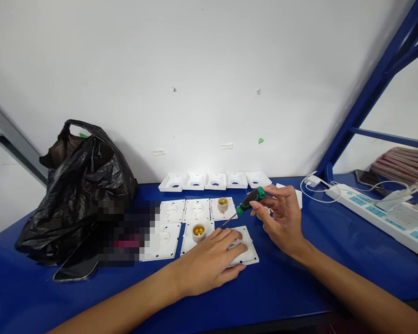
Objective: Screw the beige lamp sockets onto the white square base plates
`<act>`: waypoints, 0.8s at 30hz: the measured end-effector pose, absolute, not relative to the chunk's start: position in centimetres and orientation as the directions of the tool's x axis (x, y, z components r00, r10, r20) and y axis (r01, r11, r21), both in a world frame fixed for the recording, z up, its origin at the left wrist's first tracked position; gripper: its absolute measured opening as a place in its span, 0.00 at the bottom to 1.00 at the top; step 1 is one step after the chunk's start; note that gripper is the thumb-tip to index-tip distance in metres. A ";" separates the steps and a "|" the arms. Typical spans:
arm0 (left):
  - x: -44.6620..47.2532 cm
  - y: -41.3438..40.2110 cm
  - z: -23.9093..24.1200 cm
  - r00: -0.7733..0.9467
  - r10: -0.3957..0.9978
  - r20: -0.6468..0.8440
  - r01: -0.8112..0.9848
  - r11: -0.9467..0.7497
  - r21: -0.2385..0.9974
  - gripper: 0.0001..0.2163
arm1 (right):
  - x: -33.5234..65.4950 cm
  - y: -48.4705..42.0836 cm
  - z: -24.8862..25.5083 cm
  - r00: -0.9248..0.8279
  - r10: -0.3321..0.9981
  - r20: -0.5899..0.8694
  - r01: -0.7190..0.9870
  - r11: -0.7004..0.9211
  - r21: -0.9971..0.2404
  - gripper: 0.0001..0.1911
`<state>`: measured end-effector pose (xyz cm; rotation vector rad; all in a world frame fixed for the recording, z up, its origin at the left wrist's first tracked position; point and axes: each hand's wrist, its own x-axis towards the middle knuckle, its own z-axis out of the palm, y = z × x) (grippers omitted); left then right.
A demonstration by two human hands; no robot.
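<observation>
My right hand point(284, 218) pinches the end of a green and black screwdriver point(251, 200) between thumb and fingers. The thin shaft slants down to the left, and its tip is hidden near my left hand. My left hand point(221, 255) is over a white square base plate point(247, 250), fingers curved on its top and thumb along the near edge. To its left, a brass-lined lamp socket point(198, 232) sits on another white plate point(186, 246). Behind, a second lamp socket point(222, 205) stands on a plate. A white part is partly hidden behind my right fingers.
Several white covers with round holes point(194, 181) line the wall. More white plates point(197, 209) lie left of centre. A black plastic bag point(87, 185) and a phone point(77, 266) are at left. On the right are a power strip point(379, 213) with cables and a blue frame post point(365, 88).
</observation>
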<state>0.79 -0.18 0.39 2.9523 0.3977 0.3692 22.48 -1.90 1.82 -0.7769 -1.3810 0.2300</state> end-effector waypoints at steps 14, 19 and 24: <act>-0.3 0.1 0.1 0.891 0.358 0.278 0.312 -0.930 0.196 0.09 | 23.7 -1.2 2.0 0.244 0.510 0.824 0.468 0.682 -0.561 0.16; -0.6 0.5 0.3 0.899 0.343 0.272 0.269 -0.923 0.276 0.09 | 23.9 -1.1 1.7 0.264 0.540 0.799 0.470 0.651 -0.596 0.16; -0.6 0.7 0.4 0.880 0.355 0.315 0.258 -0.915 0.311 0.11 | 24.6 -0.9 2.5 0.299 0.497 0.815 0.501 0.644 -0.577 0.16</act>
